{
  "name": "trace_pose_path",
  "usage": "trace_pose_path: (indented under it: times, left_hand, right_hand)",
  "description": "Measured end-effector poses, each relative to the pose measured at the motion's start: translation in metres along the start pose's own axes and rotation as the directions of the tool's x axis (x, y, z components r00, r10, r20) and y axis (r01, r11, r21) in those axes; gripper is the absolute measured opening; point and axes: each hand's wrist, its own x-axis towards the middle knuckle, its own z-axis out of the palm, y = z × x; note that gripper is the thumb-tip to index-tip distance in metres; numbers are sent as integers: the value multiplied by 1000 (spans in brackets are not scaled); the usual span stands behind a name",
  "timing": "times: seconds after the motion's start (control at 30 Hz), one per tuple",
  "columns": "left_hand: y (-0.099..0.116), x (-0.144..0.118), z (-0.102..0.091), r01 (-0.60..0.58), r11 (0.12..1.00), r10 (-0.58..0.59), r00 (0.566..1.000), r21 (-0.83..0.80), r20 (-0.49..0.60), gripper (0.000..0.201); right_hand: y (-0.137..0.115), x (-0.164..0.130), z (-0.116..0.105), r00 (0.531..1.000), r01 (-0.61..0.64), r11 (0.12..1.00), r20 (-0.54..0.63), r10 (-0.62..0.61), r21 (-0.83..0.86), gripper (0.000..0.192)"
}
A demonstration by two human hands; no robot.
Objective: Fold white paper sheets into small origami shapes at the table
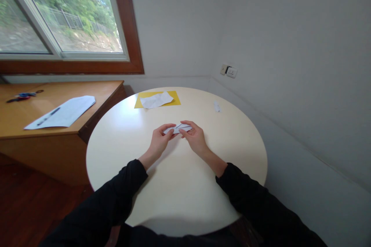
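Note:
A small folded white paper (177,128) is held between my two hands above the middle of the round table. My left hand (161,137) pinches its left end, thumb in front and fingers behind. On the other end, my right hand (196,137) grips it with the thumb near the paper's middle and the index finger along the top. Diagonal fold edges show on its face. Parts of the paper are covered by my fingers.
The round white table (174,185) bears a yellow sheet (177,98) under creased white paper (156,100), and a small paper scrap (216,106). On the wooden desk (107,92) at left lie white sheets (72,110), a pen (48,116) and scissors-like tools (24,95).

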Motion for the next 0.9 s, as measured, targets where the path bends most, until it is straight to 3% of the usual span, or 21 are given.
trace_pose_path:
  times: [0.33, 0.6, 0.9]
  left_hand:
    - [5, -3, 4, -34, 999, 33, 998, -12, -54, 26]
    - [5, -2, 4, -68, 997, 70, 994, 32, -80, 25]
    - [2, 0, 1, -105, 990, 113, 990, 90, -89, 21]
  right_hand:
    - [0, -3, 2, 1000, -2, 997, 22, 4, -73, 34]
    - [-6, -6, 3, 999, 15, 997, 44, -12, -71, 45]
    - [-1, -3, 0, 999, 45, 997, 12, -44, -59, 37]
